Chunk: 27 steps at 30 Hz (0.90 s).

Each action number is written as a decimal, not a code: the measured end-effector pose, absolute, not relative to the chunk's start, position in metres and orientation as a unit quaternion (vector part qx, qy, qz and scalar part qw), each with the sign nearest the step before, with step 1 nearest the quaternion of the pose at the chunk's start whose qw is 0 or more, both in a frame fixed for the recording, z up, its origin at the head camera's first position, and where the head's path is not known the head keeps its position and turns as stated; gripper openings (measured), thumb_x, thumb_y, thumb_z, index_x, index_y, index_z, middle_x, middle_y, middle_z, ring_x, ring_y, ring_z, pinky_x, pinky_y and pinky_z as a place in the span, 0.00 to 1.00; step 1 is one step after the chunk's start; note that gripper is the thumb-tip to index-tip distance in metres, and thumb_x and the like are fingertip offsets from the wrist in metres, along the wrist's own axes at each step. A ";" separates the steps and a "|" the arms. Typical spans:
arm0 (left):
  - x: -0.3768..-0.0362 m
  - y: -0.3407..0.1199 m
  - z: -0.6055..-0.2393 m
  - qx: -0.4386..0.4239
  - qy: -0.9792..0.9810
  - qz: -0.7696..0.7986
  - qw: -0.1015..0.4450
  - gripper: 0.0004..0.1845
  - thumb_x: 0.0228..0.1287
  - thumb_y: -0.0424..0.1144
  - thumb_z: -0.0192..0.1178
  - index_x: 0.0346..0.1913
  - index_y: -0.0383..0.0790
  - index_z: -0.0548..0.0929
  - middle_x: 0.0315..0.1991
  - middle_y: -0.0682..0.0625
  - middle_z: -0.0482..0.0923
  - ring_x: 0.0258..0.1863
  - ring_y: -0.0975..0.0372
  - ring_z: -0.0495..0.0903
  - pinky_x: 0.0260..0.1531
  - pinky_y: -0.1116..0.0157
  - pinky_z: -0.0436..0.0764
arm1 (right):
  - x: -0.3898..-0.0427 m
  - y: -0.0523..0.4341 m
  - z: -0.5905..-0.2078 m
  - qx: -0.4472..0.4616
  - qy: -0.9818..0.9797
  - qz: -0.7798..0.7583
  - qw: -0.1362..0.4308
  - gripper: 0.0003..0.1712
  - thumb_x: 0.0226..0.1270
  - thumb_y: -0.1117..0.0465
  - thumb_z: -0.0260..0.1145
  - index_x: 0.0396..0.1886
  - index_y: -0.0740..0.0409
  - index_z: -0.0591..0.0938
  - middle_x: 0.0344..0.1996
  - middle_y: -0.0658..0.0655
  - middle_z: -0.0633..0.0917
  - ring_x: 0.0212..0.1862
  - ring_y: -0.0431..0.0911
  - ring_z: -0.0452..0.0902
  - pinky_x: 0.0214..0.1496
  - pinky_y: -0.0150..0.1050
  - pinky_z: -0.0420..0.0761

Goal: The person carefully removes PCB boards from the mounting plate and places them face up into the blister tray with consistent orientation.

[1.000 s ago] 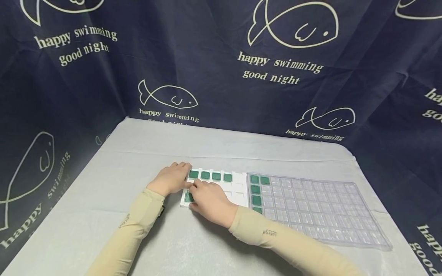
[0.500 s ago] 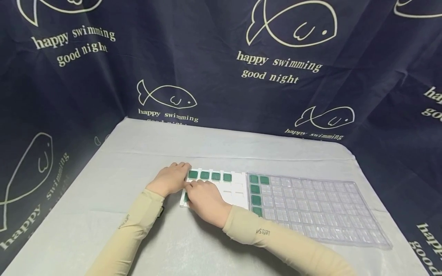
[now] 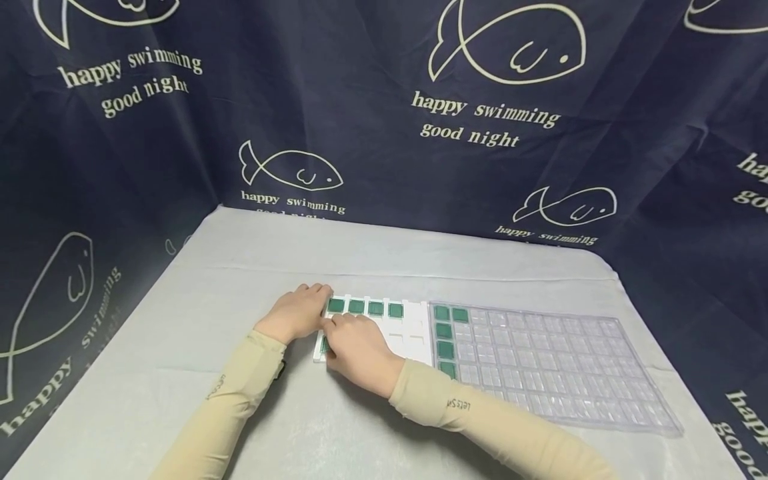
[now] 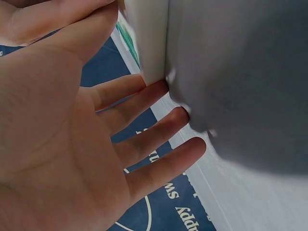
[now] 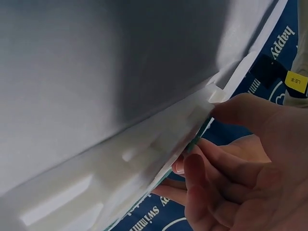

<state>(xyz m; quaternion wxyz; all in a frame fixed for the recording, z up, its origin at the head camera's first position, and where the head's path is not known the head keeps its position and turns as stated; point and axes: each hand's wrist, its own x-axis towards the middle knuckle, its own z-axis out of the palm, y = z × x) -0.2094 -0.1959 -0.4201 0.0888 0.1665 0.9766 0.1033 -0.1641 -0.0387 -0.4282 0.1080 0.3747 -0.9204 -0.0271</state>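
Observation:
A white slotted tray [image 3: 411, 328] lies on the table, with several small green square circuit boards [image 3: 375, 308] along its far row. My left hand [image 3: 295, 312] rests at the tray's left end; in the left wrist view its fingers [image 4: 159, 132] are fairly straight, and two fingertips touch the tray's side. Over the tray's left part, my right hand [image 3: 363, 350] pinches a green circuit board [image 3: 324, 345] seated near the tray's front-left corner. In the right wrist view, the board's green edge [image 5: 198, 134] shows between thumb and index finger. The right hand hides most of this board and the tray's middle.
A clear plastic tray [image 3: 540, 360] with many small compartments adjoins the white tray on the right. Several green boards [image 3: 445, 349] sit in its leftmost columns. The table is covered by a pale cloth [image 3: 270, 427], and a dark blue curtain [image 3: 384, 173] hangs behind it.
My right hand has shifted slightly left over the tray, covering more of the front-left board, and has then stayed there. The left hand has hardly moved.

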 end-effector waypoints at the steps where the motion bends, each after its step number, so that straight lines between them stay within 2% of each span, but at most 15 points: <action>1: -0.209 -0.196 -0.420 0.167 0.976 0.104 0.090 0.30 0.67 0.49 0.66 0.64 0.34 0.73 0.63 0.38 0.78 0.60 0.43 0.78 0.57 0.44 0.82 | -0.164 -0.038 -0.427 0.375 -0.920 -0.022 0.109 0.25 0.56 0.53 0.75 0.55 0.51 0.84 0.33 0.47 0.86 0.37 0.41 0.84 0.33 0.34 0.82; 6: -0.210 -0.197 -0.419 0.166 0.977 0.101 0.094 0.34 0.65 0.54 0.67 0.65 0.35 0.73 0.64 0.39 0.77 0.61 0.43 0.77 0.58 0.44 0.82 | -0.164 -0.034 -0.420 0.376 -0.921 -0.004 0.104 0.27 0.53 0.53 0.76 0.56 0.46 0.85 0.27 0.45 0.83 0.32 0.40 0.81 0.29 0.33 0.79; 13: -0.210 -0.196 -0.418 0.166 0.977 0.098 0.090 0.37 0.63 0.57 0.68 0.65 0.34 0.73 0.62 0.39 0.78 0.57 0.45 0.78 0.55 0.45 0.83 | -0.158 -0.025 -0.412 0.378 -0.921 -0.002 0.093 0.11 0.57 0.50 0.76 0.37 0.46 0.85 0.26 0.44 0.81 0.32 0.40 0.79 0.27 0.31 0.76; 17: -0.209 -0.196 -0.419 0.167 0.977 0.098 0.086 0.38 0.64 0.57 0.67 0.67 0.33 0.73 0.63 0.38 0.78 0.58 0.44 0.78 0.56 0.46 0.82 | -0.154 -0.021 -0.411 0.377 -0.922 0.006 0.090 0.10 0.57 0.50 0.76 0.36 0.47 0.86 0.29 0.45 0.84 0.34 0.40 0.81 0.30 0.32 0.79; 27: -0.209 -0.196 -0.419 0.165 0.978 0.097 0.087 0.40 0.63 0.58 0.68 0.68 0.32 0.72 0.65 0.37 0.77 0.60 0.43 0.78 0.59 0.45 0.81 | -0.151 -0.013 -0.412 0.367 -0.926 0.023 0.088 0.16 0.58 0.52 0.76 0.46 0.47 0.86 0.33 0.46 0.85 0.35 0.41 0.82 0.28 0.31 0.79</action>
